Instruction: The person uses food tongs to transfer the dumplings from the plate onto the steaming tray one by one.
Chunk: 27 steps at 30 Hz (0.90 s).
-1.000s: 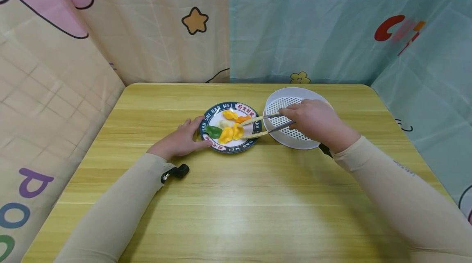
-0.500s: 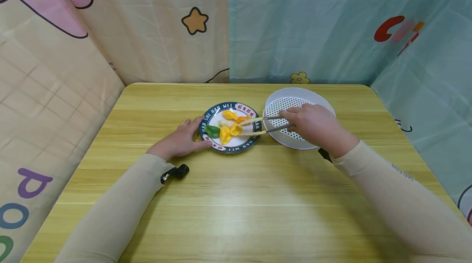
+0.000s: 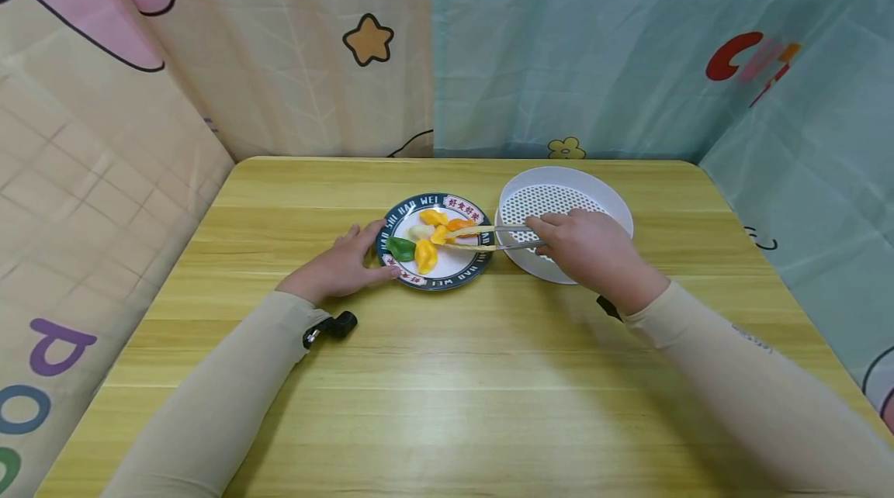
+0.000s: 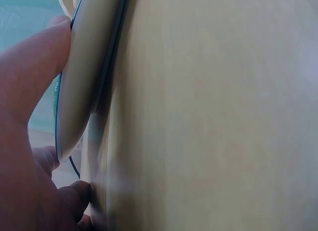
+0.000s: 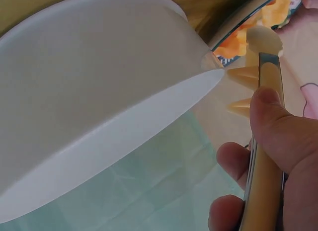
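Note:
My left hand [image 3: 341, 263] holds the near-left rim of a round plate [image 3: 457, 279], thumb on the front edge and fingers around the side. On the plate lie dumpling-shaped pieces: a green one [image 3: 401, 249], a white one [image 3: 421, 232], an orange one [image 3: 461, 225] and several yellow ones [image 3: 426, 256]. My right hand [image 3: 594, 254] grips a pair of tongs [image 3: 513, 245] with metal arms and cream tips. Those tips reach over the plate's right rim, closed in on a yellow dumpling [image 3: 439, 234]. The right wrist view shows my thumb pressing one tong arm [image 5: 268, 141].
Right of the plate stands a white basin [image 3: 618, 211] with a perforated insert [image 3: 548, 199], partly hidden under my right hand. Both sit on a wooden table [image 3: 447, 374], with printed curtains [image 3: 559, 40] behind it and at both sides.
The tong tips have drawn closer together around the yellow dumpling, which has shifted slightly up and left, away from the front yellow one. My left hand stays on the plate.

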Each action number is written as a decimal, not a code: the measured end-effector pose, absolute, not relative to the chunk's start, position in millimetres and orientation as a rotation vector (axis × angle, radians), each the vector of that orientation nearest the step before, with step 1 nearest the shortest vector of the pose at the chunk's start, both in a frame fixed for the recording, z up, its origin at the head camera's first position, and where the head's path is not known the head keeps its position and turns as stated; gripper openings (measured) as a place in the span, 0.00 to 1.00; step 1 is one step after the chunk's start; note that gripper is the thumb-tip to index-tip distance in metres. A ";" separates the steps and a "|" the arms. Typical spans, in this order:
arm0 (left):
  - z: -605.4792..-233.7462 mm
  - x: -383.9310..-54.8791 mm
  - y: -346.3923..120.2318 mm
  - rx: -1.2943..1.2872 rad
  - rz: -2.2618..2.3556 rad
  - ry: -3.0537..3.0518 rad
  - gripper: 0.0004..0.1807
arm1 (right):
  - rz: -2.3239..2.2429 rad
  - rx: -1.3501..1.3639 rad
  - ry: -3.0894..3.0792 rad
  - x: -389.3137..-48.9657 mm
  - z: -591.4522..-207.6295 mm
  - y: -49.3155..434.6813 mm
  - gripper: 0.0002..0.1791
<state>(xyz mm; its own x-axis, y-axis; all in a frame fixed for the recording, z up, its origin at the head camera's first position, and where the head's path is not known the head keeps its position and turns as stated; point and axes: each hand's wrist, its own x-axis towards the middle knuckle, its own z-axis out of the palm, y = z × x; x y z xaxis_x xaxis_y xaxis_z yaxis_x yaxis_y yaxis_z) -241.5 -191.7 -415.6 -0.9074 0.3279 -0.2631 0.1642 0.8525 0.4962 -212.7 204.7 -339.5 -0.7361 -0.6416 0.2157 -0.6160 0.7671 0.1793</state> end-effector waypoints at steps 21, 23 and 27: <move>-417.2 -241.3 -192.3 0.366 0.673 2.696 0.60 | -0.140 0.922 -2.637 -212.1 -341.5 202.3 0.21; -417.6 -241.5 -192.7 0.363 0.671 2.695 0.60 | -0.139 0.914 -2.638 -210.5 -339.7 203.8 0.20; -417.3 -241.9 -192.6 0.365 0.667 2.696 0.61 | -0.116 0.885 -2.641 -206.8 -334.7 208.1 0.19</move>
